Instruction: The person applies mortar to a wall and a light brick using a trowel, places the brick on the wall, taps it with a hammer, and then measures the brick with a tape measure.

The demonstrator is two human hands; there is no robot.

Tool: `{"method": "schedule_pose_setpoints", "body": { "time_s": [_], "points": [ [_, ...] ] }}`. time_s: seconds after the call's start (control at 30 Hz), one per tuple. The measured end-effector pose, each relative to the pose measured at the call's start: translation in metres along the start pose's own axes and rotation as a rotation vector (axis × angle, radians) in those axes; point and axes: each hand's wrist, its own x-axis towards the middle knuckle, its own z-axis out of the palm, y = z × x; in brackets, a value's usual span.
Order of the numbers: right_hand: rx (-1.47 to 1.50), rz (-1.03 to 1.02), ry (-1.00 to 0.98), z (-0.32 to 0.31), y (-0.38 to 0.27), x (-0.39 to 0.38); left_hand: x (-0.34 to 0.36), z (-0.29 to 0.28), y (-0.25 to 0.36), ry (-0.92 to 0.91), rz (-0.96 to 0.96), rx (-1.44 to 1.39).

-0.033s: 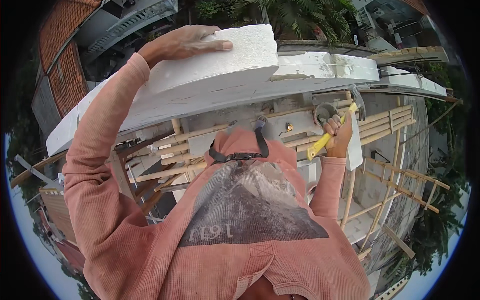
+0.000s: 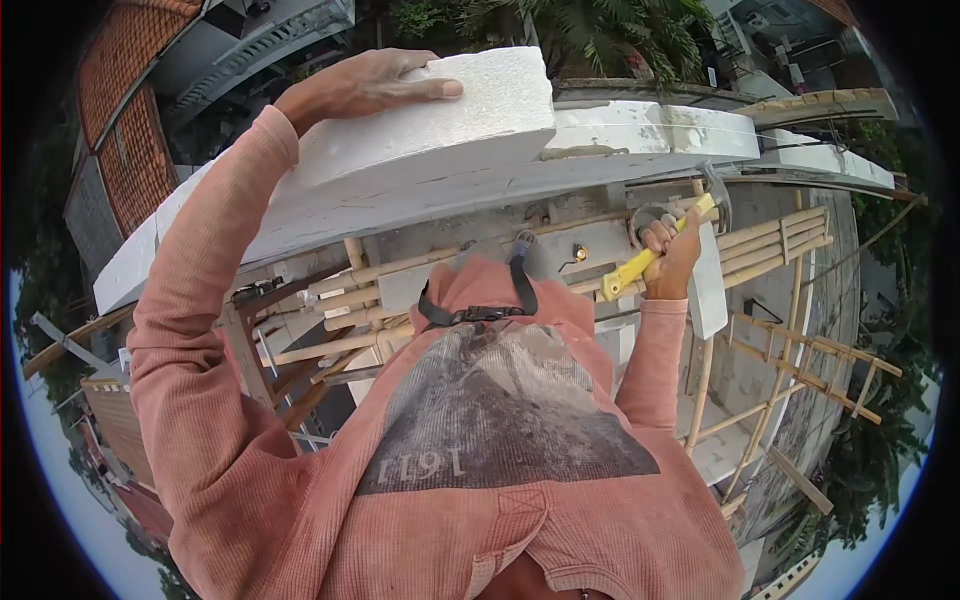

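My left hand [image 2: 375, 85] rests over the top of a white lightweight block [image 2: 480, 100] at the upper end of a wall. Its thumb lies along the block's top face, and its other fingers bend over the far side, partly hidden. On the right, my right hand [image 2: 670, 255] is closed round the yellow handle of a claw hammer [image 2: 632, 275]. The metal head points up and away, near the wall's inner face. A grey round container [image 2: 652, 215] shows partly behind this hand. Beside it is a white slab-shaped block [image 2: 709, 290].
More white blocks [image 2: 710, 132] continue the wall to the right, with a thin string above them. Bamboo poles [image 2: 770, 245] form scaffolding below and to the right. My foot [image 2: 524, 242] stands far down near the wall. Tiled roofs [image 2: 130, 150] and palm leaves [image 2: 620, 40] lie beyond.
My right hand has shifted slightly up and left, and the hammer has tilted a little with its handle end further left. The left hand stays on the block.
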Motion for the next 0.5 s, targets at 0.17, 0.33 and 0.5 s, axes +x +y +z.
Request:
{"method": "schedule_pose_setpoints", "body": {
  "time_s": [0.17, 0.33, 0.5],
  "points": [
    [-0.488, 0.333, -0.391, 0.072, 0.022, -0.041, -0.004, 0.005, -0.012, 0.016, 0.012, -0.098],
    [-0.207, 0.207, -0.287, 0.055, 0.019, -0.014, 0.002, 0.013, -0.023, 0.122, 0.007, -0.020],
    [-0.619, 0.413, -0.506, 0.072, 0.035, -0.046, 0.002, 0.013, -0.023, 0.051, 0.000, -0.079]
  ]
}}
